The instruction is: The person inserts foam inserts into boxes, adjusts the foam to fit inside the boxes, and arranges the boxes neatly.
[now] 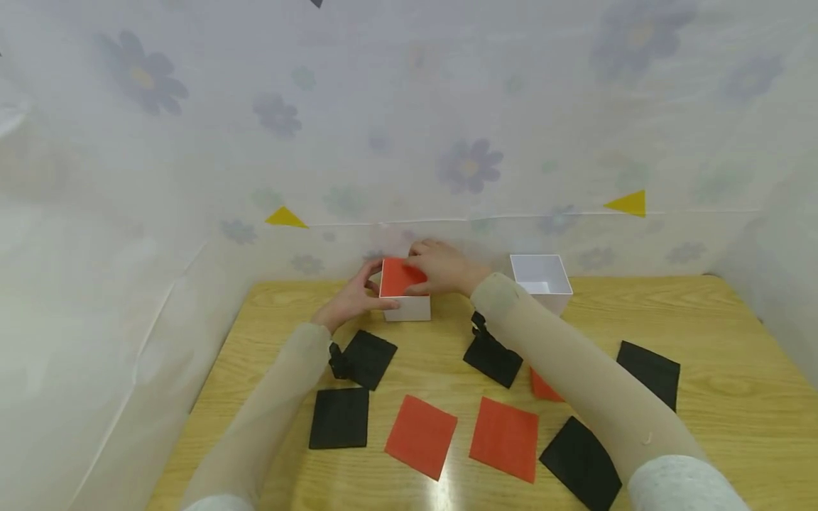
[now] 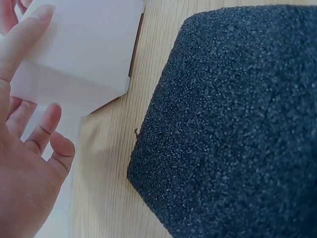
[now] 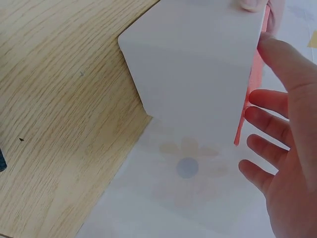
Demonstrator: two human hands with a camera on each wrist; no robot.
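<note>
Head view is showing both hands working at a small white square plastic box (image 1: 409,305) standing near the far edge of the light wooden table (image 1: 716,341), left of its middle. The left hand (image 1: 355,297) is bracing the box's left wall, thumb along the front and fingers fairly straight rather than wrapped; the left wrist view is showing those fingers (image 2: 26,39) lying flat against the white side. The right hand (image 1: 441,267) is lying over the box mouth, its straight fingers pressing a red square foam sheet (image 1: 399,276) that is sitting tilted across the opening, not yet down inside. In the right wrist view a thin red edge (image 3: 251,79) is showing along the box wall beside the open fingers.

A second white box (image 1: 542,278), open and showing nothing inside, is standing to the right along the same far edge. Black foam squares (image 1: 363,358) and red foam squares (image 1: 420,435) are lying scattered toward the near edge.

The likely trouble: the sheet looks about as wide as the opening, so uneven pressing could be buckling it or jamming one corner on the rim. Since neither hand is truly clasping the box, a hard push could be sliding or tipping it toward the back wall covering. The right sleeve (image 1: 575,369) is also passing just above loose squares and could be dragging them.
</note>
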